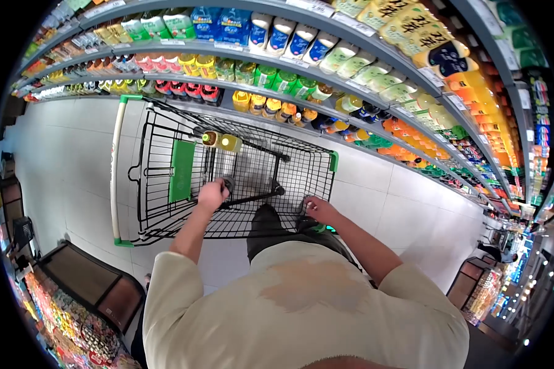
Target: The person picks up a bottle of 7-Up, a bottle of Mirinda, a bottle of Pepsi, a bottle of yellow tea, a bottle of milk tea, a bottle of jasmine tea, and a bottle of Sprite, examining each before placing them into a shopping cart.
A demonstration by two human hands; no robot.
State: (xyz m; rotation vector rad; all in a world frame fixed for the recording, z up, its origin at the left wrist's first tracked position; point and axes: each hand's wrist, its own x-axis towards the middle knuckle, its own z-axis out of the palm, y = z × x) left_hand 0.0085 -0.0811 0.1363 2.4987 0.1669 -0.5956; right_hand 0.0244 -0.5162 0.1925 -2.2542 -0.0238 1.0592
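My left hand (213, 194) reaches over the shopping cart (181, 169), its fingers closed round a dark, rounded object (228, 183) whose kind I cannot tell. Beyond that hand, a bottle of yellowish liquid (229, 143) lies in the cart, with a brown-and-yellow bottle end (210, 139) at its left. My right hand (317, 210) hangs at the cart's near side, close to the wire rim, with its fingers loosely bent and nothing visible in them.
Long curved shelves (326, 67) packed with bottles run along the far side and round to the right. The cart's pale handle (116, 169) is at the left. Behind me on the left stands a display bin (86, 283) beside colourful packets (74, 329). Pale floor tiles (61, 160) surround the cart.
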